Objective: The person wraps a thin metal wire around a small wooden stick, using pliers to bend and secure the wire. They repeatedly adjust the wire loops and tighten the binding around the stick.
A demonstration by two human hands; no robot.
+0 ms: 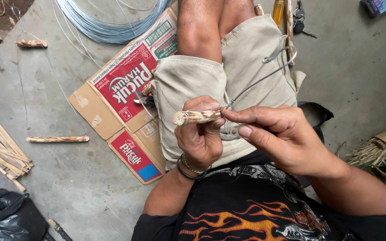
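Observation:
My left hand (200, 138) grips a short pale wooden stick (193, 117), held level over my lap. A grey metal wire (264, 76) is wrapped around the stick near its cut end and runs up to the right, ending in a bent hook. My right hand (282, 138) pinches the wire with thumb and forefinger right where it meets the stick. Both hands are above my beige shorts (246, 58).
A flattened cardboard box (121, 89) lies under my legs on the concrete floor. A coil of grey wire (108, 18) is at the top. Several split sticks (3, 151) lie at left, one loose stick (56, 139) nearby. Keys (299, 18) are at top right.

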